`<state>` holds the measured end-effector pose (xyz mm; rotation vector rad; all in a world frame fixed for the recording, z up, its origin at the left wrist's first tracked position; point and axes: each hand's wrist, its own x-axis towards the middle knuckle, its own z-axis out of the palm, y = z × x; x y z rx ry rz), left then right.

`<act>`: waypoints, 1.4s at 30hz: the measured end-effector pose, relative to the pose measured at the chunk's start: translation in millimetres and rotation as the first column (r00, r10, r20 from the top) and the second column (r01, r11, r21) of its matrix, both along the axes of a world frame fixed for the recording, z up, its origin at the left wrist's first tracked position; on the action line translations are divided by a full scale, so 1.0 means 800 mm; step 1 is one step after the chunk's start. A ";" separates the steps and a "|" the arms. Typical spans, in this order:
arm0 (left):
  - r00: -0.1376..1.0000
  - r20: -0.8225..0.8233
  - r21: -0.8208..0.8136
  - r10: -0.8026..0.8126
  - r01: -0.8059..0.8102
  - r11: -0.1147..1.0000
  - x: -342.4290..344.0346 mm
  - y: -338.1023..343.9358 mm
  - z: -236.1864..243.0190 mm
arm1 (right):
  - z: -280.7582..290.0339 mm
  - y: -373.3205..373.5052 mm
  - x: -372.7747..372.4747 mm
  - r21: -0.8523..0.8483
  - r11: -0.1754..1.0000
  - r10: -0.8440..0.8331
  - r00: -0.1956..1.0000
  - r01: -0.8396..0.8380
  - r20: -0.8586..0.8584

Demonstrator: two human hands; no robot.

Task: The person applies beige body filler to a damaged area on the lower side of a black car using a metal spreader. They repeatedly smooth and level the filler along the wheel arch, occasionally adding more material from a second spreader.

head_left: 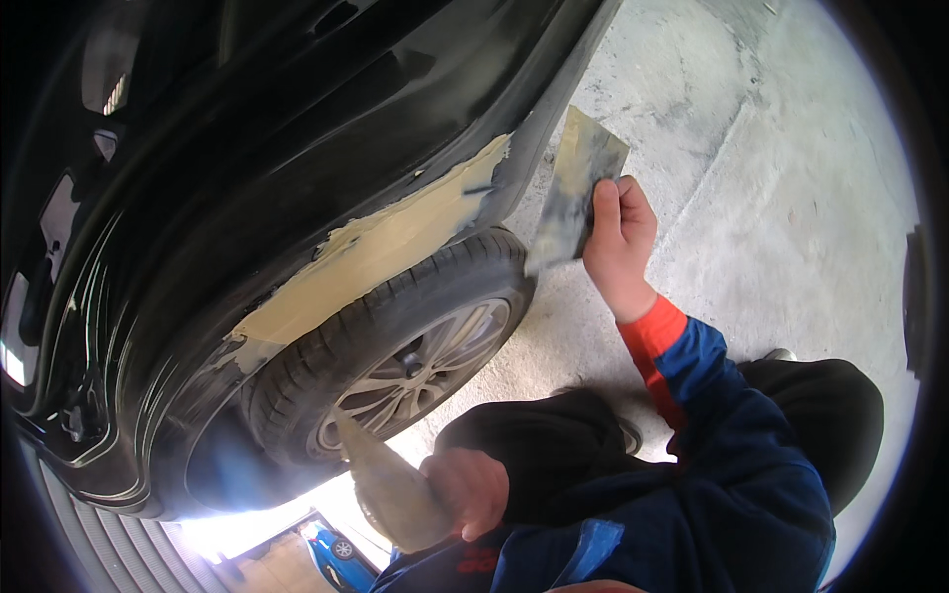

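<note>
My right hand [623,237] pinches a flat four-sided filler spreader [581,188] between thumb and fingers, its grey face smeared with beige putty. It is held off to the right of the car, apart from the panel. Low in the middle, my left hand [470,491] grips a broad, putty-smeared scraper [393,494] that narrows toward one corner; whether it has a handle is hidden by the hand. Beige body filler [371,249] lies in a long, ragged-edged band on the black car's wheel-arch panel, directly above the tyre [306,371].
The glossy black car body [227,148] takes up the left and top. A spoked alloy wheel [415,371] stands below the arch, close to my left hand's scraper. Pale concrete floor [781,227] spreads to the right. A blue car [339,556] shows at the bottom, beyond bright light.
</note>
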<state>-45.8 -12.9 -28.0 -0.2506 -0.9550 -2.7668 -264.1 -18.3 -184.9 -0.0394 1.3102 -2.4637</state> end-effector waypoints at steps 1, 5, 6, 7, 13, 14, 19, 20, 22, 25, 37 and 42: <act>1.000 0.006 0.023 -0.006 0.006 1.000 0.000 0.001 -0.002 | 0.021 0.013 0.006 -0.035 0.986 0.168 0.983 -0.165 0.078; 0.997 0.051 0.060 -0.061 0.058 0.997 -0.002 0.002 -0.008 | 0.110 0.050 0.023 -0.490 0.553 0.758 0.651 -0.674 -0.040; 0.991 0.082 0.069 -0.104 0.098 0.993 -0.003 0.000 -0.009 | 0.129 0.054 0.028 -0.572 0.405 0.844 0.533 -0.714 -0.068; 0.981 0.119 0.085 -0.156 0.147 0.986 -0.004 -0.003 -0.012 | 0.143 0.058 0.029 -0.549 0.304 0.908 0.411 -0.779 -0.080; 0.915 0.260 0.189 -0.309 0.266 0.945 0.000 -0.012 -0.026 | 0.156 0.055 0.031 -0.588 0.062 0.957 0.215 -0.807 -0.194; 0.920 0.262 0.190 -0.292 0.247 0.950 0.001 -0.012 -0.027 | 0.151 0.056 0.032 -0.534 0.060 0.954 0.206 -0.844 -0.218; 0.959 0.234 0.147 -0.158 0.126 0.981 0.000 -0.007 -0.022 | 0.117 0.049 0.033 -0.317 0.022 0.913 0.148 -0.948 -0.380; 0.966 0.223 0.132 -0.131 0.103 0.986 0.000 -0.007 -0.018 | 0.111 0.044 0.031 -0.276 0.047 0.909 0.156 -0.960 -0.387; 0.978 0.197 0.097 -0.071 0.053 0.994 0.003 -0.007 -0.011 | 0.102 0.036 0.022 -0.195 0.092 0.897 0.166 -0.976 -0.409; 0.987 0.160 0.173 -0.012 -0.016 0.985 0.010 -0.006 -0.009 | 0.102 0.039 0.018 -0.581 0.157 0.945 0.293 -0.798 -0.146; 0.990 0.076 0.082 0.116 -0.123 0.989 0.011 0.006 -0.001 | 0.098 0.019 0.056 -0.269 0.762 0.577 0.806 -0.589 -0.130; 0.984 0.047 0.008 0.174 -0.175 0.985 0.011 0.003 0.013 | 0.121 0.007 0.057 -0.121 0.939 0.233 0.853 -0.323 -0.466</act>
